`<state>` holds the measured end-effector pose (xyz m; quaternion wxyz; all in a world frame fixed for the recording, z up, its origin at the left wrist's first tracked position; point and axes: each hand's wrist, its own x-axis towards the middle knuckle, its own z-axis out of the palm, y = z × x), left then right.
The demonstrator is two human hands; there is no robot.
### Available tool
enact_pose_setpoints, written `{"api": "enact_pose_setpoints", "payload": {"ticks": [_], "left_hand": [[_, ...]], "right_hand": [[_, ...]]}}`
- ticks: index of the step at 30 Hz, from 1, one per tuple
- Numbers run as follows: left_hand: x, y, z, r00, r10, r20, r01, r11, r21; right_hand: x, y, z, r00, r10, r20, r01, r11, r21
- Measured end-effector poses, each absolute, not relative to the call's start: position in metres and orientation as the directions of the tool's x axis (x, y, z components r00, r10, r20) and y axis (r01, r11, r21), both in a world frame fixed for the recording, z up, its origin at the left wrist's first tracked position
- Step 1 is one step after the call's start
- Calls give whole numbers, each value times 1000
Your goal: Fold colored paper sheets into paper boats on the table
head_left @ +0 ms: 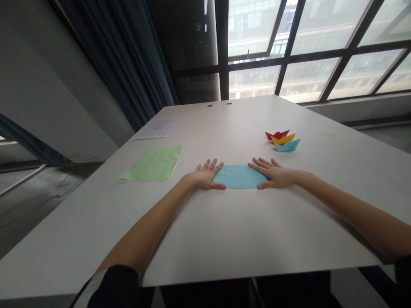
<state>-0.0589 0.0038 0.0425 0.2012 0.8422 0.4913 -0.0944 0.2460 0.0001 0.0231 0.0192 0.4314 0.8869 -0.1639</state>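
Observation:
A creased light blue sheet of paper (pixel 240 176), folded into a long rectangle, lies flat on the white table (pixel 244 226). My left hand (pixel 208 175) rests on its left end, palm down with the fingers spread. On the right end lies my right hand (pixel 272 173), also flat, fingers apart. Both thumbs point inward along the paper's near edge. The two ends of the sheet are partly hidden under my hands, and its middle shows between them.
A creased green sheet of paper (pixel 154 164) lies to the left. Beyond it is a white printed sheet (pixel 156 129). Three folded paper boats, red (pixel 272 135), yellow (pixel 283 140) and blue (pixel 287 146), sit together at the right. Windows and a dark blue curtain (pixel 128 55) stand behind the table.

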Motion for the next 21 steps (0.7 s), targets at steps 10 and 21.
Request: {"api": "enact_pose_setpoints", "payload": {"ticks": [10, 21], "left_hand": [[-80, 18, 45, 481, 756, -443, 876, -423, 229], [-80, 18, 43, 494, 754, -432, 869, -428, 247]], "right_hand": [[272, 11, 25, -593, 773, -225, 800, 535, -270], [280, 13, 30, -658, 723, -210, 747, 591, -305]]}}
